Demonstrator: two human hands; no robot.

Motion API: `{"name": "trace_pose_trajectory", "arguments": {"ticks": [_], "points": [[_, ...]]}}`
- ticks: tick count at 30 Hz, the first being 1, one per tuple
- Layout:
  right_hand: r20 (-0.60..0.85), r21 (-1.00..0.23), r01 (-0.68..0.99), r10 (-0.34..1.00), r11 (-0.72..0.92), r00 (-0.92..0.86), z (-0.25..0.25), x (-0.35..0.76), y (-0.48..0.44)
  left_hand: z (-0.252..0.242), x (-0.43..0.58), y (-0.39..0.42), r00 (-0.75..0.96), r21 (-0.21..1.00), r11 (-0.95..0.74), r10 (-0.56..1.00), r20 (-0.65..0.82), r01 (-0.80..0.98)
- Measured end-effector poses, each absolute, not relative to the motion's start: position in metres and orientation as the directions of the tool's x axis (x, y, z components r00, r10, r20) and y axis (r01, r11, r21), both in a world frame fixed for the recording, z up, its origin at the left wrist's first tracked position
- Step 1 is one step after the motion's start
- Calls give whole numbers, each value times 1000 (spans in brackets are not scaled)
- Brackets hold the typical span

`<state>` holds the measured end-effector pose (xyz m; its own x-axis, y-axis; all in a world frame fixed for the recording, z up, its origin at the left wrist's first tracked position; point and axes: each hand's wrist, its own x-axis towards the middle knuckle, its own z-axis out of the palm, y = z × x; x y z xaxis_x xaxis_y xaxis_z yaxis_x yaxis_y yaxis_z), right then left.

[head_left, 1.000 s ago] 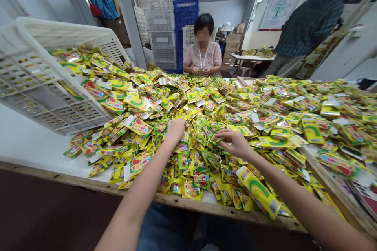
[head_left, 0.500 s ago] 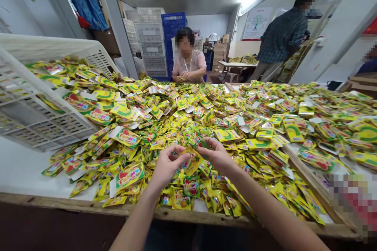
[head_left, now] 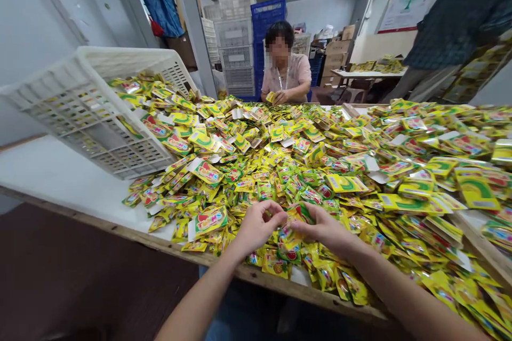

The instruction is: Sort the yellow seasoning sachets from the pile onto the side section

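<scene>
My left hand (head_left: 260,225) is closed in a pinch, its fingertips at the left edge of a small yellow-and-green packet (head_left: 304,214) with a watermelon picture. The thumb and fingers of my right hand (head_left: 326,228) grip the same packet from the right. Whether more than one packet is between the hands, I cannot tell. Both hands are just above a wide heap of small shiny packets (head_left: 290,252), yellow and green with fruit pictures. Larger flat yellow packs with white flaps, such as the pack (head_left: 208,222) left of my left hand, are mixed in.
A white plastic crate (head_left: 132,133) lies tipped at the left, spilling packs onto the white table (head_left: 76,170). A wooden strip (head_left: 160,245) edges the table. Across it sits a co-worker (head_left: 287,72) holding a small yellow pack. Stacked crates (head_left: 269,37) stand behind; another person (head_left: 452,26) stands at right.
The view has swung left, so the crate and table show further right. My hands have come closer together; the packet between them now shows its green and red face. The co-worker has lifted a pack.
</scene>
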<state>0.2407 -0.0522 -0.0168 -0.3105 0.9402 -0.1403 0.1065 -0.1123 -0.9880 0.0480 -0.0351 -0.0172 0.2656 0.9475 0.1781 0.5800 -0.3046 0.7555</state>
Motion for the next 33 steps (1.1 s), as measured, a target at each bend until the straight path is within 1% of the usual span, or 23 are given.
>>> {"name": "trace_pose_trajectory", "arguments": {"ticks": [1, 2, 4, 6, 8, 10, 11, 12, 14, 17, 19, 22, 23, 24, 26, 28, 29, 31, 33], "points": [[-146, -985, 134, 945, -110, -294, -16, 246, -51, -9, 36, -29, 254, 644, -326, 945, 205, 692], [-148, -982, 157, 952, -108, -268, -15, 253, -49, 1, 21, -21, 217, 540, -311, 948, 232, 782], [-148, -978, 174, 967, -112, -208, -11, 264, -47, 20, -13, -4, 98, 446, -211, 960, 262, 870], [-143, -981, 154, 979, -120, -147, -9, 269, -46, 33, -41, 13, -58, 380, -50, 962, 268, 924], [-116, -988, 114, 988, -105, -100, -9, 267, -46, 35, -57, 29, -273, 325, 196, 938, 212, 925], [-46, -994, 100, 997, -39, -62, -12, 258, -46, 26, -58, 44, -448, 291, 398, 884, 132, 870], [-5, -994, 110, 999, 0, -47, -15, 254, -46, 20, -56, 50, -497, 287, 453, 862, 100, 844], [34, -990, 135, 999, 38, -36, -18, 249, -45, 13, -52, 56, -517, 293, 475, 852, 83, 830], [101, -972, 211, 995, 103, -19, -25, 245, -44, 3, -44, 65, -524, 298, 479, 847, 90, 825], [176, -932, 322, 984, 166, 0, -35, 251, -42, 4, -35, 69, -494, 297, 439, 858, 143, 848], [202, -914, 365, 979, 177, 32, -39, 262, -40, 11, -29, 59, -431, 359, 332, 868, 245, 872], [213, -909, 387, 971, 156, 111, -34, 275, -41, 15, -9, 24, -313, 508, 69, 855, 414, 859], [234, -915, 367, 962, 168, 144, -30, 276, -44, 12, 1, 8, -259, 549, -29, 860, 440, 836], [273, -920, 333, 946, 204, 174, -23, 275, -49, 7, 12, -9, -180, 588, -143, 872, 455, 796], [396, -906, 248, 892, 342, 217, -7, 267, -61, -6, 36, -41, 20, 628, -343, 886, 462, 698], [557, -828, 214, 800, 518, 223, 8, 254, -74, -20, 56, -67, 145, 609, -452, 862, 486, 652], [629, -775, 240, 751, 584, 203, 15, 248, -79, -25, 64, -77, 163, 584, -477, 846, 508, 657], [727, -667, 348, 678, 659, 111, 23, 239, -87, -33, 74, -89, 136, 535, -491, 810, 570, 687], [746, -582, 456, 665, 673, -29, 28, 237, -91, -36, 79, -95, 93, 512, -480, 788, 609, 712]]}}
